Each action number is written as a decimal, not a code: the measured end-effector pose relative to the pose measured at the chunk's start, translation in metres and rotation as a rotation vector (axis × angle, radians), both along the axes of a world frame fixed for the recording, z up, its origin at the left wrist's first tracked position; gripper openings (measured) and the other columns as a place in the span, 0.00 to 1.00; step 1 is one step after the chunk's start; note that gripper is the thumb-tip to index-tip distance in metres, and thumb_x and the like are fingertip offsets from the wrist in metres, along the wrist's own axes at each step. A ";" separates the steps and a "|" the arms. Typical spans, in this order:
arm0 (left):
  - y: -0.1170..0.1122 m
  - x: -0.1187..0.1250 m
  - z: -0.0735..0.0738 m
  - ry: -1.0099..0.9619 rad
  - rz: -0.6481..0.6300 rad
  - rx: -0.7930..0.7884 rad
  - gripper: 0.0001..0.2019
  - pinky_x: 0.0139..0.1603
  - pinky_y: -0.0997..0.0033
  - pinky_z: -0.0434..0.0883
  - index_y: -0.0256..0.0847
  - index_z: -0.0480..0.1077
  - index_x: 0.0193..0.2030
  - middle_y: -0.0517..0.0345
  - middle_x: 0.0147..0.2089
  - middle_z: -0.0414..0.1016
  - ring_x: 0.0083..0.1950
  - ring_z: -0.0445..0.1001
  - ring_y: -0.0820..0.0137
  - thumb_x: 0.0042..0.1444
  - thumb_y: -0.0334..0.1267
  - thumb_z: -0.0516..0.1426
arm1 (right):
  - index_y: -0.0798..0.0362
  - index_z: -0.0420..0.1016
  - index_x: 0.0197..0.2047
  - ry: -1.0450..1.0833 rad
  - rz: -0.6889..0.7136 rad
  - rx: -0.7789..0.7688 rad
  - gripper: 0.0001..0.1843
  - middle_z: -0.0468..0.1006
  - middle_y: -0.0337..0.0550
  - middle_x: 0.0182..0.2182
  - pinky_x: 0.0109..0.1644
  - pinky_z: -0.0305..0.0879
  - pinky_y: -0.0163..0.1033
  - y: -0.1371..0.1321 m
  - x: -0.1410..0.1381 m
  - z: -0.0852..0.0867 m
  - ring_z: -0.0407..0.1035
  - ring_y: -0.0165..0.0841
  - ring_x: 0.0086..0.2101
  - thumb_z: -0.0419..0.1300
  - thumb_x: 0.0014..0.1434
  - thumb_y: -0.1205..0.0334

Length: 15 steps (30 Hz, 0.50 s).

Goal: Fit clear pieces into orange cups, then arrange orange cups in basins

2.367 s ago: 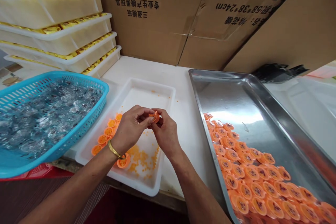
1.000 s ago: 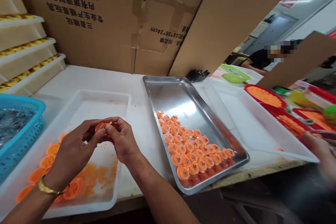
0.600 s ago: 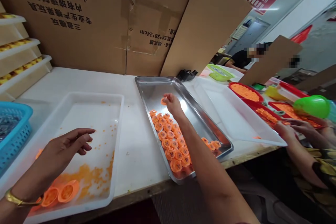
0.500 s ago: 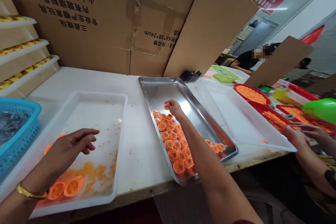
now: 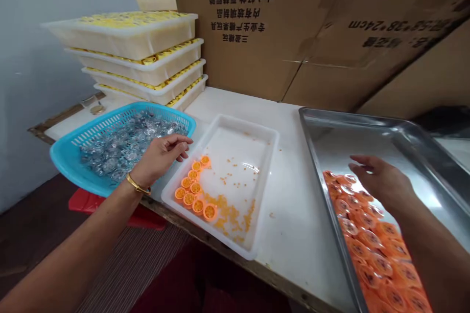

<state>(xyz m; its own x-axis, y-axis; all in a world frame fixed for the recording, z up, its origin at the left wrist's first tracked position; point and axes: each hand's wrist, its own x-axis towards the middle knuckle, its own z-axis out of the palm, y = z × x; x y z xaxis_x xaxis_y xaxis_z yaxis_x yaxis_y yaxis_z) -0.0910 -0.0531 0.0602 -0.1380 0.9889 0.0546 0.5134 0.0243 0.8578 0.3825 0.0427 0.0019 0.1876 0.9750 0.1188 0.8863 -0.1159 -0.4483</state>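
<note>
My left hand [image 5: 161, 154], with a gold bracelet at the wrist, hovers between the blue basket [image 5: 62, 154] and the white plastic tray [image 5: 273, 156]. Its fingers are loosely bent and nothing shows in them. Clear plastic pieces [image 5: 125, 144] fill the basket. Along the white tray's left and near sides stand several small orange cups [image 5: 198, 205] with yellow-orange bits inside; loose bits [image 5: 227, 212] lie beside them. Over the metal tray [image 5: 332, 239] is my right hand [image 5: 385, 181], thumb and forefinger apart, holding nothing visible. Below it lie rows of orange cups with clear, printed tops [image 5: 369, 239].
Cream trays [image 5: 147, 54] with yellow items are stacked at the back left. Cardboard sheets [image 5: 253, 63] stand along the table's rear. A red stool [image 5: 84, 201] is under the basket, beyond the table's front edge.
The view has swung left, bringing the whole basket into sight. My right hand no longer holds the orange cup. My left hand has moved from over the white tray toward the basket.
</note>
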 end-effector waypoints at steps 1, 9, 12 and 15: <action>0.003 -0.013 0.002 0.106 0.017 0.025 0.18 0.36 0.68 0.71 0.37 0.73 0.45 0.54 0.32 0.75 0.33 0.73 0.67 0.53 0.46 0.53 | 0.45 0.73 0.41 0.034 0.030 -0.018 0.11 0.76 0.52 0.32 0.30 0.63 0.48 -0.008 -0.021 0.013 0.71 0.43 0.28 0.55 0.54 0.56; 0.035 -0.123 -0.022 0.962 -0.235 -0.345 0.31 0.54 0.57 0.63 0.38 0.64 0.60 0.42 0.50 0.71 0.51 0.69 0.53 0.53 0.51 0.49 | 0.49 0.71 0.48 0.290 0.789 -0.151 0.14 0.75 0.46 0.47 0.47 0.67 0.47 -0.090 -0.229 0.028 0.71 0.39 0.44 0.53 0.59 0.62; 0.040 -0.133 -0.038 0.979 -0.306 -0.384 0.31 0.56 0.56 0.61 0.41 0.60 0.63 0.41 0.52 0.70 0.53 0.68 0.53 0.54 0.52 0.48 | 0.54 0.68 0.54 0.167 0.763 -0.207 0.18 0.71 0.50 0.51 0.53 0.64 0.46 -0.088 -0.264 0.011 0.68 0.40 0.49 0.53 0.59 0.66; 0.041 -0.130 -0.049 0.959 -0.327 -0.382 0.32 0.55 0.56 0.62 0.43 0.60 0.64 0.41 0.50 0.70 0.51 0.69 0.53 0.54 0.54 0.48 | 0.57 0.64 0.57 0.043 0.760 -0.209 0.22 0.68 0.52 0.54 0.55 0.62 0.44 -0.072 -0.283 0.002 0.66 0.40 0.52 0.54 0.59 0.67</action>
